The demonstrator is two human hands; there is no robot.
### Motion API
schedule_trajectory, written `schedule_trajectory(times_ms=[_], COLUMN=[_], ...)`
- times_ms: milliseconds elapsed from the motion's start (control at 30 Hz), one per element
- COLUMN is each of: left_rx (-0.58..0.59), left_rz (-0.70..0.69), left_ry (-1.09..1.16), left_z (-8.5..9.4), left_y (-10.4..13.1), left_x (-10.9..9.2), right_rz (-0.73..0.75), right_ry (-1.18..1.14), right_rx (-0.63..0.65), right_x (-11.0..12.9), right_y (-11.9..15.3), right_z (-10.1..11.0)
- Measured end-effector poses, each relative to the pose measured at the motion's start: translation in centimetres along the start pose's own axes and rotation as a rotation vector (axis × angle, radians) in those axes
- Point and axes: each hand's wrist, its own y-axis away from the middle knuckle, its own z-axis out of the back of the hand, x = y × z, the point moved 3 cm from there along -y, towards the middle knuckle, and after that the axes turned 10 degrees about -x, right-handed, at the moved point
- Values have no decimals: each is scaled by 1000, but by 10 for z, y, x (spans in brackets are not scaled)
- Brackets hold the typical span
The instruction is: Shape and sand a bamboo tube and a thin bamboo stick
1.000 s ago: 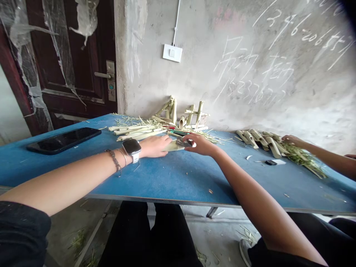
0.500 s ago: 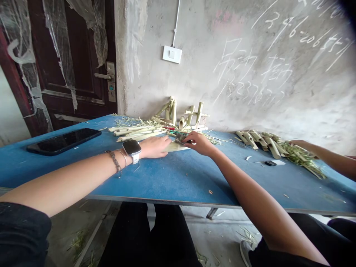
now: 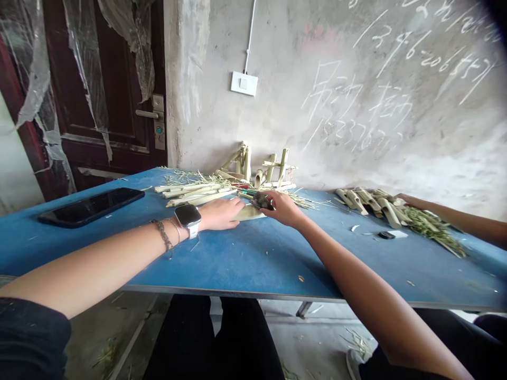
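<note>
A pale green, flattened piece of stalk (image 3: 249, 212) lies on the blue table. The fingers of my left hand (image 3: 222, 212) rest on its left end and hold it down. Between the fingers of my right hand (image 3: 284, 207) is a small dark grey object (image 3: 261, 200), at the stalk's upper right edge; its exact kind does not show. Just behind my hands are a bundle of pale cut stalks (image 3: 194, 190) and thin green shreds. A structure of upright and crossed stalk pieces (image 3: 282, 166) stands against the wall.
A black phone (image 3: 93, 206) lies at the left of the blue table (image 3: 237, 258). More cut stalks (image 3: 368, 199) and a green heap of shreds (image 3: 430, 227) lie at right, by another person's hand (image 3: 410, 201). A black-and-white blade-like tool (image 3: 390, 234) lies before them.
My right hand and the dark grey object have shifted slightly and turned over the stalk. My left hand stays on it. The other person's hand has moved a little left.
</note>
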Motion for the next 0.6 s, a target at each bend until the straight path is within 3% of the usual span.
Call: schedule_trajectory(times_ms=[100,267,467,600], left_rx=[4,33,7,2], left_rz=[13,39,39,54], left_ry=[10,45,78,104], left_z=[-1,1,5,4], left_y=[-1,0,1,2], left_x=[1,0,-1,1], right_rz=[86,-14,155,15], right_ry=[28,126,-50,77], right_rx=[31,-31,54,41], right_x=[3,-14,4,-11], right_y=[-1,-1,-1,-2], right_z=[1,6,5,8])
